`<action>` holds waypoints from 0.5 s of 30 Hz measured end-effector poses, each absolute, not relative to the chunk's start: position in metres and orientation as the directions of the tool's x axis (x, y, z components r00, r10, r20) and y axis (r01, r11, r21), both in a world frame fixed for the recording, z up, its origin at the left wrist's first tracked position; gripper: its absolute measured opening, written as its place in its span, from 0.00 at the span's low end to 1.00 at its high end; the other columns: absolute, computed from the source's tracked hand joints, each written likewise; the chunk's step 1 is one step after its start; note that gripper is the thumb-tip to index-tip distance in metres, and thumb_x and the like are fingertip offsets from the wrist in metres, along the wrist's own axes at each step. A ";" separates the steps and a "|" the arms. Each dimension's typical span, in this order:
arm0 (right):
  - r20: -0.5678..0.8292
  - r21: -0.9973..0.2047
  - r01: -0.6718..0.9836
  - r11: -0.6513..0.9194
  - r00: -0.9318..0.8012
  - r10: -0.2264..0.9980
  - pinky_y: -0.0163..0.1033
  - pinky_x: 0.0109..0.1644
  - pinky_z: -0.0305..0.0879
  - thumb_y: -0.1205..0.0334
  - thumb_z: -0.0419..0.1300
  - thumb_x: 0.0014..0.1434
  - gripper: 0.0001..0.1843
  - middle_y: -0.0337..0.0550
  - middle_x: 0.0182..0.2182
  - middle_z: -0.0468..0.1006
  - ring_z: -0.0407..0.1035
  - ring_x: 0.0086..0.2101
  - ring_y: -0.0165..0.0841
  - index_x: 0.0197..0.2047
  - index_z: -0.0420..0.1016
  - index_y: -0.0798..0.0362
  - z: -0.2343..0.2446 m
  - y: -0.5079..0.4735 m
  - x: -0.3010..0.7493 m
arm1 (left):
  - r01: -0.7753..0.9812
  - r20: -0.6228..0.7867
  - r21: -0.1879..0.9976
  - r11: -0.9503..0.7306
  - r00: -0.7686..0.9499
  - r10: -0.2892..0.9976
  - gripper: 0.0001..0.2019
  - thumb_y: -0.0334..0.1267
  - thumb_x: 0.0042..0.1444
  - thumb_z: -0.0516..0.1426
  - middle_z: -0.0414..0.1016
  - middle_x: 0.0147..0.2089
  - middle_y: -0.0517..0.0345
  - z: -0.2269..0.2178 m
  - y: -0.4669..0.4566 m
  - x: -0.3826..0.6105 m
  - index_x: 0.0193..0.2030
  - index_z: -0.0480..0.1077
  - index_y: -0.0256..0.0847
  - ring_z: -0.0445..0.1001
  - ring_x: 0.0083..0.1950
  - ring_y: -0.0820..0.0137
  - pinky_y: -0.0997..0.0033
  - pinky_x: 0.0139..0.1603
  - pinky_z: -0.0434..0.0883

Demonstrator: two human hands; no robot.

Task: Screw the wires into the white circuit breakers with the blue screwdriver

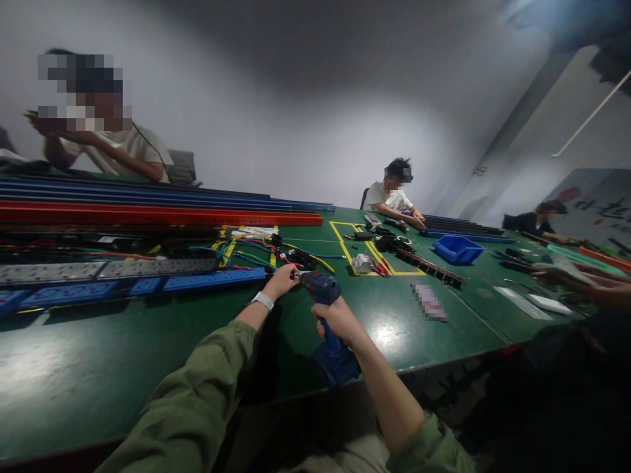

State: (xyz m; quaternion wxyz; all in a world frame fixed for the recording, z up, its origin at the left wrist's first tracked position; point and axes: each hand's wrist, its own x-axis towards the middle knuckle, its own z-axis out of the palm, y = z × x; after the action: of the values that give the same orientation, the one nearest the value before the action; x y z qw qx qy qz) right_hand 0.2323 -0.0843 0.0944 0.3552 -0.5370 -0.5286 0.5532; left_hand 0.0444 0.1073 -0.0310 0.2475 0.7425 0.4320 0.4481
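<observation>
Blue cordless drill (331,341) just right of lower centre in the frame, nose pointing up and left, battery base near the tabletop's near edge. Right hand (341,320) had its fingers wrapped around the grip. Left hand (280,282), wristwatch (263,301) above the green sleeve (197,374), was at the drill's nose; its fingers were bent in close to the tip, but could not tell whether they gripped anything, too small to see.

Just left of that hand: blue socket strip (214,280), with grey strips (158,266) behind it. Loose coloured wires (256,255) lay beyond. Red rails (162,215) ran across the left, blue rails (148,194) behind.

Right of centre, on the green tabletop (389,338): a pale block (361,264) with red leads, yellow tape marking, a blue bin (457,251) farther right. Co-workers sat upper left (133,154) and beyond centre (379,195).
</observation>
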 end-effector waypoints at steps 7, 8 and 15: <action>-0.208 -0.966 0.191 -0.174 -0.172 0.963 0.32 0.19 0.57 0.67 0.58 0.47 0.09 0.28 0.14 0.63 0.64 0.14 0.30 0.35 0.65 0.50 0.095 -0.083 0.232 | 0.398 0.453 0.766 -0.505 0.222 0.863 0.09 0.42 0.53 0.66 0.78 0.35 0.54 -0.026 0.102 0.046 0.32 0.71 0.41 0.74 0.37 0.65 0.66 0.40 0.72; -0.211 -0.965 0.194 -0.177 -0.171 0.962 0.32 0.19 0.57 0.67 0.58 0.47 0.09 0.28 0.14 0.64 0.64 0.14 0.30 0.35 0.65 0.50 0.096 -0.084 0.231 | 0.401 0.458 0.763 -0.507 0.218 0.862 0.09 0.42 0.53 0.66 0.77 0.34 0.54 -0.026 0.102 0.046 0.32 0.71 0.41 0.74 0.36 0.65 0.66 0.40 0.72; -0.199 -0.969 0.184 -0.166 -0.176 0.964 0.31 0.18 0.56 0.66 0.58 0.47 0.10 0.27 0.13 0.64 0.63 0.13 0.29 0.35 0.65 0.50 0.094 -0.084 0.231 | 0.392 0.479 0.748 -0.535 0.238 0.845 0.07 0.40 0.53 0.64 0.78 0.35 0.55 -0.032 0.107 0.046 0.34 0.72 0.40 0.74 0.37 0.66 0.67 0.41 0.72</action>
State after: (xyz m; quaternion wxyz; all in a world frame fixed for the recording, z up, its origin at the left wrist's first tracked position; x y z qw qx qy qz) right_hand 0.2312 -0.0835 0.0940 0.3571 -0.5335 -0.5380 0.5463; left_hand 0.0458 0.1069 -0.0319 0.2470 0.7470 0.4140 0.4578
